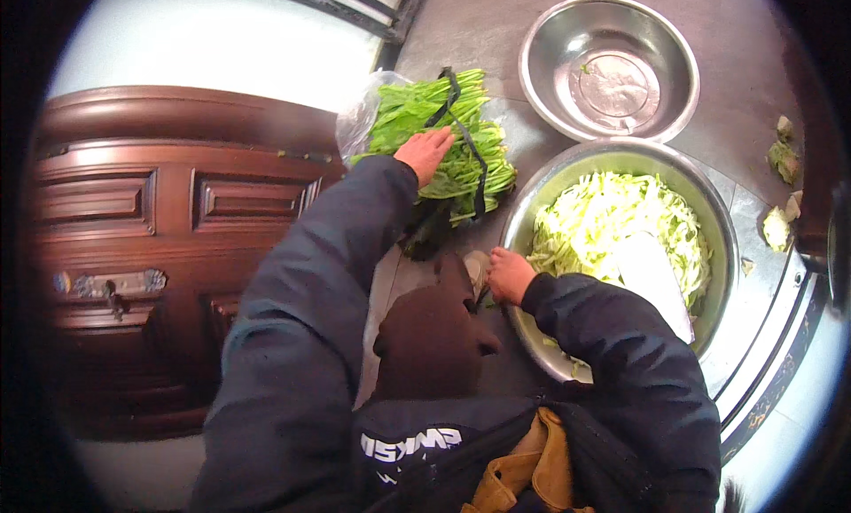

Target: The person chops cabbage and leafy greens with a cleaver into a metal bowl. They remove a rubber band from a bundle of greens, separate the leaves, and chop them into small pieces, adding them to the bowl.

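A bundle of leafy green vegetables [399, 110], probably spinach, lies on the floor with dark straps across its stems. My left hand [425, 152] rests flat on top of the leaves, fingers extended. A clear plastic bag [356, 124] sits against the bundle's leafy side. By the left rim of a large steel basin [721, 247], my right hand [510, 277] is low with its fingers curled; whether it grips something is hidden. Pale green shredded vegetable [598, 210] fills much of that basin. On the shreds leans a flat white object [651, 273], partly behind my right sleeve.
A second steel basin [548, 74] stands just beyond, with a green scrap inside. Vegetable scraps [776, 228] lie on the floor at the right. To the left is a dark brown panelled wooden door [252, 247] with an ornate handle. Black metal bars [332, 4] run along the top.
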Demonstrator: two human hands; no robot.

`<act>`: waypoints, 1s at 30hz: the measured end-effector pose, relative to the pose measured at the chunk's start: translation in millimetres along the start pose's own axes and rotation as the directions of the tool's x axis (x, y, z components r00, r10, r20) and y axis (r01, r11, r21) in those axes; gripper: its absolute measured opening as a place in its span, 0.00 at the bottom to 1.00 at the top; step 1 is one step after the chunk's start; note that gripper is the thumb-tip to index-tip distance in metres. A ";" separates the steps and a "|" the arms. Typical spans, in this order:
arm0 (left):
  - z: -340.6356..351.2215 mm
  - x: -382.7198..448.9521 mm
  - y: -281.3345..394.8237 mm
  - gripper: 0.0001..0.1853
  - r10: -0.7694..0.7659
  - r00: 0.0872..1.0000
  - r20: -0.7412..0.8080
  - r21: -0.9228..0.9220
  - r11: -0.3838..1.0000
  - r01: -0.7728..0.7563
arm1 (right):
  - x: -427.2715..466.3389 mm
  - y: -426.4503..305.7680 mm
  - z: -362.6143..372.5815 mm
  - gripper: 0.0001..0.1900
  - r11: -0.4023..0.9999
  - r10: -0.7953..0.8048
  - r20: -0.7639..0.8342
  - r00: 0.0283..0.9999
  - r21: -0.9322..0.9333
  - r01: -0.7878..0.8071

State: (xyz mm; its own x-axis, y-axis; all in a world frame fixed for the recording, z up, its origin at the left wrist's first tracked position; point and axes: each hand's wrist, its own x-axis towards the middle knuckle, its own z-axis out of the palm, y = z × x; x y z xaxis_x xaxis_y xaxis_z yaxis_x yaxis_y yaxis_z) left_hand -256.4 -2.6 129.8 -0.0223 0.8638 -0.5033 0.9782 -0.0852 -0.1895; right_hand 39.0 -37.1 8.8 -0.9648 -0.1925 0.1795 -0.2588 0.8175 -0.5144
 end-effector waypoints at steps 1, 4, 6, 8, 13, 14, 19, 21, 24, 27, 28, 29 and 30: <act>13.7 17.3 -2.0 0.39 0.010 0.996 -0.092 0.021 1.000 -0.009 | -0.5 -0.2 -0.9 0.08 1.000 -0.005 -0.048 0.999 -0.002 0.005; 37.7 56.7 -6.0 0.29 0.027 0.965 -0.262 0.091 0.996 -0.003 | -1.2 -0.3 -7.9 0.08 0.999 -0.021 -0.059 0.998 0.043 0.023; 35.3 66.7 -12.1 0.16 0.009 0.998 -0.062 0.153 0.988 0.001 | -0.8 -0.5 -14.8 0.09 0.999 -0.030 -0.018 0.999 0.040 0.031; 24.0 45.8 -23.4 0.10 0.103 0.986 -0.131 0.194 0.978 -0.076 | -0.3 -1.0 -22.0 0.09 0.998 -0.045 0.044 0.998 0.035 0.044; 24.3 -125.3 -34.7 0.08 0.199 0.896 -0.396 0.000 0.976 -0.217 | 9.7 -2.8 -36.5 0.08 0.995 -0.028 0.161 0.987 0.101 0.012; 33.5 -172.4 -31.4 0.09 0.100 0.970 -0.220 -0.019 0.994 -0.106 | 12.7 -3.7 -38.2 0.08 0.996 -0.018 0.184 0.983 0.094 0.000; 88.9 -276.5 -25.1 0.26 0.313 0.589 0.745 -0.253 0.950 -0.185 | 35.8 -3.1 -40.2 0.07 1.000 0.029 0.440 0.898 -0.002 -0.031; 90.8 -253.8 -32.1 0.29 0.470 0.691 0.549 -0.615 0.787 -0.047 | 46.3 -0.8 -41.2 0.07 0.994 0.092 0.431 0.897 0.008 -0.106; 73.2 -166.0 -76.8 0.20 0.576 0.807 0.127 -0.992 0.065 0.110 | 61.9 1.4 -45.9 0.09 0.970 0.217 0.475 0.853 -0.004 -0.244; 61.0 -48.8 -117.7 0.12 0.070 0.997 -0.024 -0.987 -0.158 -0.013 | 79.2 7.2 -51.1 0.12 0.917 0.325 0.452 0.831 0.066 -0.394; 62.5 -14.1 -129.7 0.14 -0.094 0.935 -0.342 -0.779 0.585 -0.226 | 86.2 9.1 -50.9 0.13 0.883 0.364 0.441 0.820 0.116 -0.454; 67.2 16.0 -134.9 0.23 -0.082 0.930 -0.358 -0.631 0.755 -0.176 | 92.9 11.4 -50.2 0.13 0.844 0.394 0.444 0.805 0.172 -0.508; 76.4 38.6 -130.6 0.32 -0.100 0.963 -0.249 -0.491 0.870 -0.037 | 98.3 14.0 -49.7 0.14 0.832 0.421 0.378 0.825 0.201 -0.517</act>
State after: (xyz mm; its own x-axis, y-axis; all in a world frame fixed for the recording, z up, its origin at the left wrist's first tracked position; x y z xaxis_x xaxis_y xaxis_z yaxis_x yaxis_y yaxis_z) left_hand -400.8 3.9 70.7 -0.0673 0.9643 -0.2560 0.9535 0.1377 0.2680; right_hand -57.1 -17.6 60.9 -0.9226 -0.0193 -0.3852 0.2738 0.6707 -0.6894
